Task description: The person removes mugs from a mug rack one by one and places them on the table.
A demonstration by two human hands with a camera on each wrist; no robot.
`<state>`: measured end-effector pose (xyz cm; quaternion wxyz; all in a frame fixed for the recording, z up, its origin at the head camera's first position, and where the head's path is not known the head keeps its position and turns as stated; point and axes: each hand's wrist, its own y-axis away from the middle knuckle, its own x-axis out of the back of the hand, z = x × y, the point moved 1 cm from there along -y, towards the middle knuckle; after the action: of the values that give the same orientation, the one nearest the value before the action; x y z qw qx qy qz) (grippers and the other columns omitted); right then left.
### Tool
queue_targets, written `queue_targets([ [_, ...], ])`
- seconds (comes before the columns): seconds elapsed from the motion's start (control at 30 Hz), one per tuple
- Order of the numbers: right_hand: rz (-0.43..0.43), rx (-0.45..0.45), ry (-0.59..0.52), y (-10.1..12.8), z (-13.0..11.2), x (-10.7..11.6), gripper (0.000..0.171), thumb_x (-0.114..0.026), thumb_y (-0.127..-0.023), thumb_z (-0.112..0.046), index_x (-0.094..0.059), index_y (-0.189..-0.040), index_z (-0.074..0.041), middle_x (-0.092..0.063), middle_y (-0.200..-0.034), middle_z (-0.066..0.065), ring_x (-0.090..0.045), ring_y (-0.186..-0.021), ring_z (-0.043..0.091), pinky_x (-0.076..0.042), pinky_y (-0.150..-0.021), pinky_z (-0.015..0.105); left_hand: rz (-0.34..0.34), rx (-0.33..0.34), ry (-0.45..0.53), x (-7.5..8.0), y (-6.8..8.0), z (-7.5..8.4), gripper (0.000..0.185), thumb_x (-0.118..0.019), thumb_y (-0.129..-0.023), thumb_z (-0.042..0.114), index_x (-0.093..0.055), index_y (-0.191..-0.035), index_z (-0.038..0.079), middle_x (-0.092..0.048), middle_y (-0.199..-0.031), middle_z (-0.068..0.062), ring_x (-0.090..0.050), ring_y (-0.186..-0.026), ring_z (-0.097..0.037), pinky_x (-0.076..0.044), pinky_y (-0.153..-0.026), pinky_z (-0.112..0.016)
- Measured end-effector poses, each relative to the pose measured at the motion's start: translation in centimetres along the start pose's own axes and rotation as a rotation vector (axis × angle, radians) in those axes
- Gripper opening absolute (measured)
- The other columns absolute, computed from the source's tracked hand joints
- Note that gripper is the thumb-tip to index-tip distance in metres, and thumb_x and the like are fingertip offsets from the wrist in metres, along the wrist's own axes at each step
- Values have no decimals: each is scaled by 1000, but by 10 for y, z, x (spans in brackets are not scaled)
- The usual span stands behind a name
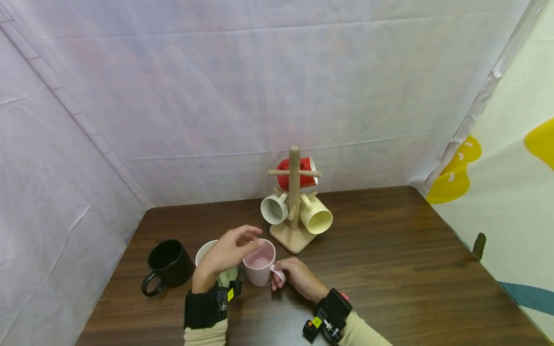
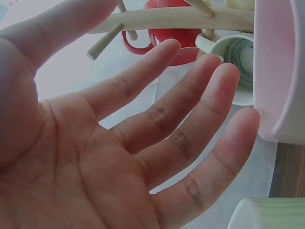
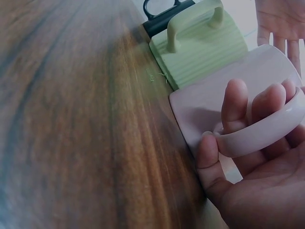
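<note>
A pink mug (image 1: 258, 275) stands upright on the table, its handle turned toward my right hand (image 1: 299, 278). The fingers of that hand go through the handle (image 3: 267, 131) and curl around it. My left hand (image 1: 228, 252) is held over the left side of the pink mug, fingers spread and slightly bent, and nothing lies in the palm. In the left wrist view the fingertips (image 2: 244, 125) come right up to the pink mug's rim. A ribbed light green mug (image 3: 205, 52) stands close by the pink one, partly hidden under my left hand and wrist in the head view.
A black mug (image 1: 175, 269) stands to the left on the brown table (image 1: 389, 269). Behind the pink mug rises a wooden mug tree (image 1: 294, 192), with a red mug (image 1: 307, 180), a whitish mug (image 1: 273, 210) and a pale yellow mug (image 1: 318, 216) hanging from it. A white cloth (image 1: 195, 96) hangs behind the table.
</note>
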<state>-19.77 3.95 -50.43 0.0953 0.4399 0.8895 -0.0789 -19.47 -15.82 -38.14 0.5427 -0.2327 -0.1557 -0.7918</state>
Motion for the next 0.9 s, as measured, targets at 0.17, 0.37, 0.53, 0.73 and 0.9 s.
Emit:
queue_targets([
  [0.17, -10, -2, -6, 0, -1, 1, 26, -44, -95, -10, -56, -77, 4, -54, -61, 0, -60, -59, 16, -54, -67, 29, -1, 1, 1, 1, 1, 2, 34, -64, -97, 26, -62, -125, 8, -68, -115, -9, -63, -108, -27, -49, -93, -48],
  [0.37, -29, -6, 12, -1, -1, 4, 27, -44, -97, -12, -57, -78, 3, -54, -63, 1, -59, -62, 16, -54, -68, 29, -2, -3, -1, 2, 2, 4, 34, -64, -97, 25, -62, -126, 7, -68, -115, -9, -63, -108, -27, -49, -93, -48],
  [0.53, -39, -22, 32, 0, -2, 5, 31, -45, -97, -14, -56, -77, 6, -54, -64, 2, -59, -63, 17, -55, -69, 29, -3, 4, -9, 2, 2, 3, 34, -63, -97, 26, -62, -126, 8, -68, -114, -9, -63, -108, -27, -49, -93, -48],
  [0.73, -40, -29, 33, 0, -1, 6, 36, -46, -98, -13, -51, -77, 15, -54, -65, 2, -59, -63, 16, -55, -69, 29, 0, 25, -12, 0, 1, 2, 34, -64, -97, 28, -62, -125, 10, -68, -114, -8, -62, -108, -26, -48, -93, -46],
  [0.9, -50, -24, 36, 1, -2, 6, 47, -47, -98, -14, -42, -90, 31, -55, -67, 3, -59, -64, 15, -55, -70, 29, 2, 13, -19, -1, -1, 4, 34, -64, -96, 27, -63, -124, 9, -68, -114, -9, -63, -107, -26, -48, -93, -46],
])
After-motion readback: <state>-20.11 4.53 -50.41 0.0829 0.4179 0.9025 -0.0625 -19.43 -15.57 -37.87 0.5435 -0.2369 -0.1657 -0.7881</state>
